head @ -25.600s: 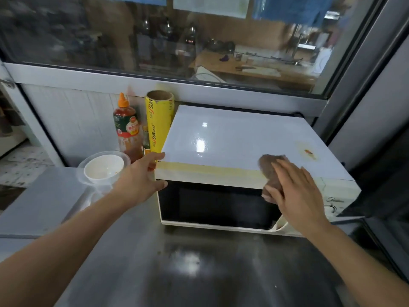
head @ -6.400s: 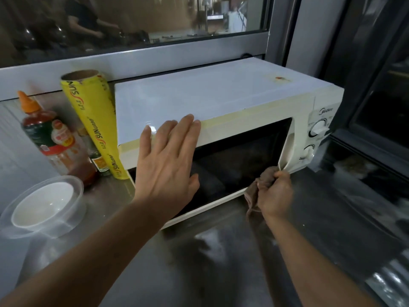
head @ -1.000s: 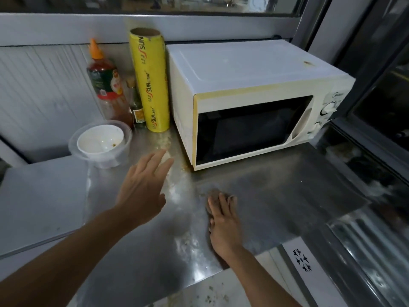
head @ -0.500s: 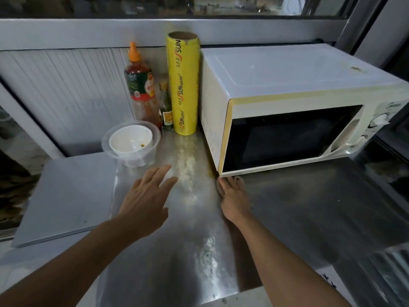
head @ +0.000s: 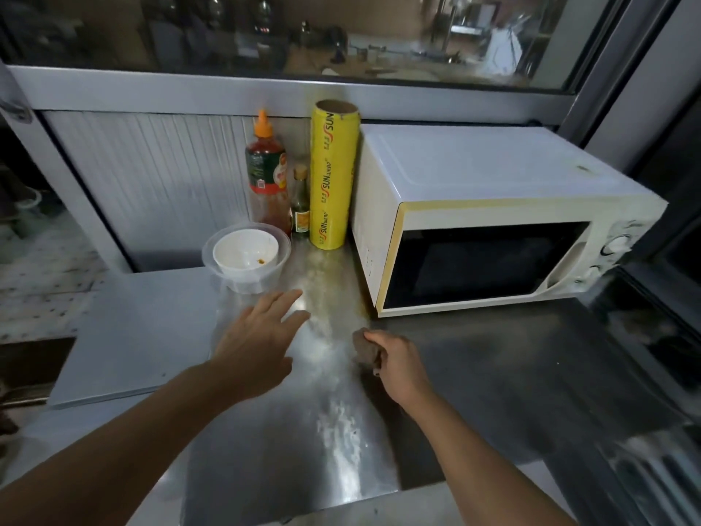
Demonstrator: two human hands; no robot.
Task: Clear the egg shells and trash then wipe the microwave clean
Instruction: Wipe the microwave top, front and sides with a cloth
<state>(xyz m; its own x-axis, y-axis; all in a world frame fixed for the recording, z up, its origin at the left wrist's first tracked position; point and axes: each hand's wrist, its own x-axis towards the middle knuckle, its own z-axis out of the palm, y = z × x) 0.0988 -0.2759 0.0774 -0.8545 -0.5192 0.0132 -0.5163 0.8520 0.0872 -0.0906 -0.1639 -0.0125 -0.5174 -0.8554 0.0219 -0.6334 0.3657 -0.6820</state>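
Note:
The white microwave [head: 489, 176] stands on the steel counter [head: 493, 366] at the right, its dark door closed. My right hand [head: 398, 364] grips a bunched brown cloth [head: 363, 347] on the counter, a little in front of the microwave's front left corner. My left hand [head: 258, 332] hovers over the counter with its fingers spread and straight, holding nothing, just in front of the bowl.
A white bowl inside a clear plastic container [head: 246, 256] sits left of the microwave. Behind it stand a red sauce bottle [head: 265, 176], a small bottle [head: 300, 206] and a yellow wrap roll [head: 333, 180]. A grey board [head: 140, 328] lies at the left.
My right hand has pulled back from the microwave's corner and now bunches the cloth instead of pressing flat on it. My left hand stays spread near the bowl.

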